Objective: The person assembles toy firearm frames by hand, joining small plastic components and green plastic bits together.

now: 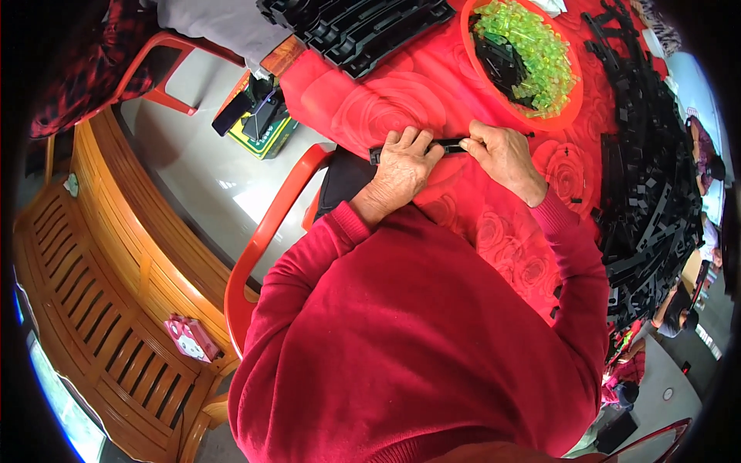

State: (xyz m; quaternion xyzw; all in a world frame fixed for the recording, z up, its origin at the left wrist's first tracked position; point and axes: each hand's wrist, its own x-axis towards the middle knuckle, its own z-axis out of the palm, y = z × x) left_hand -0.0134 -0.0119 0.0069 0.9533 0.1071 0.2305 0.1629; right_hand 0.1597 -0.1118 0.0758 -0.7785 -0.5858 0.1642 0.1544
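Note:
Over the near edge of the red rose-patterned tablecloth (386, 108), both hands are on one long, narrow black plastic part (451, 147). My left hand (405, 166) is wrapped over its left portion, and the left end pokes out past the fingers. With thumb and fingers closed, my right hand (503, 158) grips the part farther right; whether a smaller piece is also pinched there is hidden. Just beyond the right hand stands an orange-red bowl (573, 100) holding small translucent yellow-green pieces (532, 54) and black pieces (500, 65).
Long black moulded parts (363, 31) are stacked at the far edge. A large heap of black plastic parts (648, 208) covers the table's right side. Left of me are a red chair (262, 224), a wooden bench (108, 309) and a box (266, 139). Another person's arm (282, 58) reaches in.

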